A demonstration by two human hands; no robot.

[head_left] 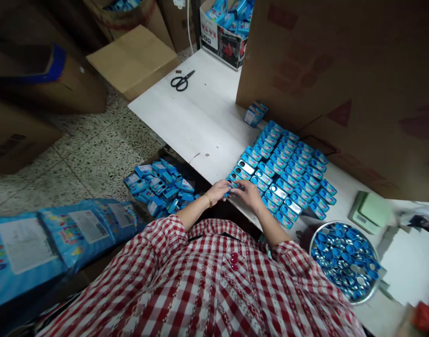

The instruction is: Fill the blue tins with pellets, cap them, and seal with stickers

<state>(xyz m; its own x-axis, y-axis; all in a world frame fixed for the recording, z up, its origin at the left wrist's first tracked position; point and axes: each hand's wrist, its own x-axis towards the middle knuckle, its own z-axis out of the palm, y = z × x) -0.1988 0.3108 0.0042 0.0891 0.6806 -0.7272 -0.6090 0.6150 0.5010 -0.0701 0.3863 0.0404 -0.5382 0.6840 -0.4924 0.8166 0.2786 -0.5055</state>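
Observation:
At the front edge of the white table, my left hand [217, 191] is closed around a small blue box [229, 191], mostly hidden by the fingers. My right hand [248, 194] meets it from the other side, fingertips pinched at the box; whatever else they hold is hidden. Just beyond both hands stand rows of small blue printed boxes [288, 171], close together. A few at the near left show dark round openings, and some have bare silvery tops. To the right, a round metal bowl [314, 271] holds many blue and silver round pieces [348, 257].
Loose blue boxes [161, 182] fill a container below the table's left edge. Scissors [181, 82] lie on the white table [172, 112]. A large cardboard carton [327, 61] stands behind the rows. A green scale-like device [371, 210] sits by the bowl. Blue printed bags [67, 234] lie at left.

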